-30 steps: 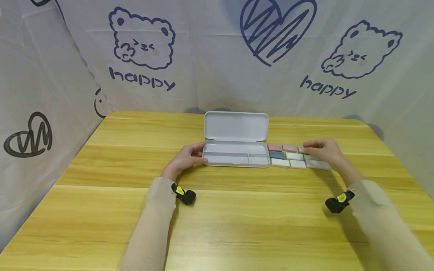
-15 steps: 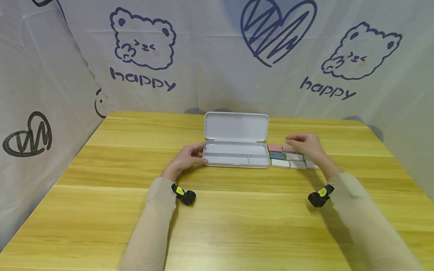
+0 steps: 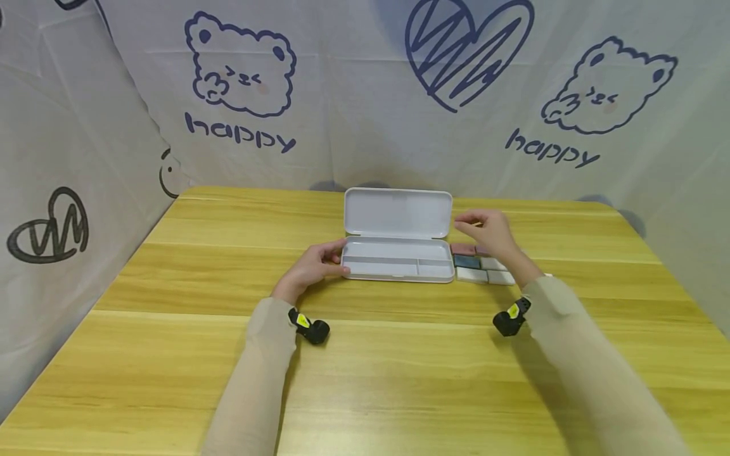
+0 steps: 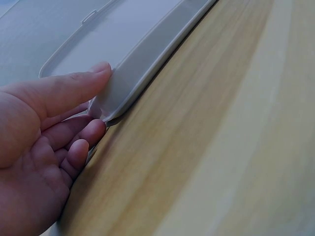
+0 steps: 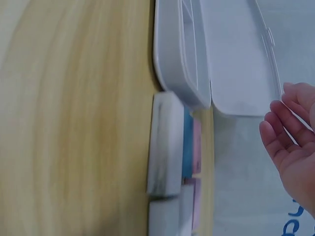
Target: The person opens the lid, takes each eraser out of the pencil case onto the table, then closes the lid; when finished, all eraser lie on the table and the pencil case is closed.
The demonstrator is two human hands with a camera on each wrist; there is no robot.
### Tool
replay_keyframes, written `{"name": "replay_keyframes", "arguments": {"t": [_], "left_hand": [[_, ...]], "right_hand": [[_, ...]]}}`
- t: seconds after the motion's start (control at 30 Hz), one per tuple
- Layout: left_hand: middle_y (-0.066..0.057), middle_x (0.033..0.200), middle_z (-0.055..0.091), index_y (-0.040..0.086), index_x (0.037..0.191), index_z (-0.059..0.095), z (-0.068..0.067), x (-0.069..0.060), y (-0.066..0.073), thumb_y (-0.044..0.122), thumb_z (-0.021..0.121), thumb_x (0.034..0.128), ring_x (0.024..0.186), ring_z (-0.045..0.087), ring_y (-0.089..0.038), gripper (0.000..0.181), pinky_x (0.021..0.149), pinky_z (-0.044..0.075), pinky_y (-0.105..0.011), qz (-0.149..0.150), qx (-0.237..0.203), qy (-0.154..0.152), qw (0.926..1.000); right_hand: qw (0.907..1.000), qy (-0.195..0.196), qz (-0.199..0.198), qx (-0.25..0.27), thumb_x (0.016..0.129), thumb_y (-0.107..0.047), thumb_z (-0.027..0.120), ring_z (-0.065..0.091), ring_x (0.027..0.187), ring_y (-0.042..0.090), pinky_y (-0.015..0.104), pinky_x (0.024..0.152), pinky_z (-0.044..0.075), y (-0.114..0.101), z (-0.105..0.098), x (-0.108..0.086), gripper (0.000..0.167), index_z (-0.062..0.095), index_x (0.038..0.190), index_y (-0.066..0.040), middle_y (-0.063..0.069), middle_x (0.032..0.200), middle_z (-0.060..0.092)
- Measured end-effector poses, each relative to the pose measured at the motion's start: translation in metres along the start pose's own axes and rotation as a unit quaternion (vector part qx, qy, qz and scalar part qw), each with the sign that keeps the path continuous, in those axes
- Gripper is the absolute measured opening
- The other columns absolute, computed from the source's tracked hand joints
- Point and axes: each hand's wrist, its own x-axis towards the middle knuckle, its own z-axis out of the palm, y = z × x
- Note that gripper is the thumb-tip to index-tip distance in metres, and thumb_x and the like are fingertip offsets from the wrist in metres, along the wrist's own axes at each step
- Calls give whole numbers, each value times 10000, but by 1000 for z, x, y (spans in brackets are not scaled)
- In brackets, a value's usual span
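A white pencil case [image 3: 393, 277] lies on the table with its lid [image 3: 397, 212] raised at the back. Its tray has several compartments with nothing visible in them. At the left end, my left hand [image 3: 310, 272] holds the case; in the left wrist view the thumb [image 4: 83, 91] lies over the rim and the fingers curl at the corner. My right hand [image 3: 490, 234] hovers beside the lid's right edge, fingers loosely bent, nothing seen in them. Whether its fingertips touch the lid, I cannot tell. Below that hand lie small eraser-like blocks, among them a pink block [image 3: 462, 249] and a blue block [image 3: 466, 261].
Right of the case the blocks sit in rows, with a white block [image 5: 166, 142] nearest the front. My right hand and forearm cover some of them. A white cloth [image 3: 342, 95] with drawings hangs behind the wooden table [image 3: 399, 380].
My right hand has moved left and slightly away from me, from above the blocks' right side to beside the lid. The left hand and the case stay in place.
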Motion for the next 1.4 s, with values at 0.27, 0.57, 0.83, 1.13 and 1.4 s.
{"name": "replay_keyframes", "arguments": {"t": [0.27,0.57,0.83,1.13,1.4], "left_hand": [[-152,960,497,-1,1335,380,0,0,-1,9,670,758,877,424,-204,646,695,357,-234,61,-38,18,10000],[-162,953,500,-5,1331,383,0,-2,0,6,669,757,863,426,-196,641,685,358,-229,87,-49,22,9999],[-164,947,501,-3,1332,384,2,-2,2,3,671,757,855,423,-191,642,669,354,-220,83,-44,16,10000],[-166,948,505,-11,1332,376,1,-2,4,-1,674,754,852,425,-189,650,672,351,-224,67,2,21,10000],[-176,954,512,-5,1330,383,1,-2,4,1,679,748,859,432,-197,653,688,352,-233,59,15,58,10000]], "right_hand": [[9996,-4,-230,146,834,-91,622,556,792,216,161,649,420,-16,13,12,228,643,987,76,199,979,621],[9975,-73,-703,-35,827,-52,618,564,809,279,293,694,441,-38,22,25,215,639,992,85,202,963,626],[9965,-31,-827,-115,817,-52,631,565,852,312,373,726,445,-47,27,33,226,637,1002,78,202,1008,615],[9922,-165,-1194,-322,798,-32,646,506,1028,340,414,904,354,-49,31,40,245,624,1009,91,230,1071,581],[9926,-531,-1001,-440,813,-45,632,466,1090,334,409,944,315,-53,34,43,279,609,1059,84,223,1132,554]]}}
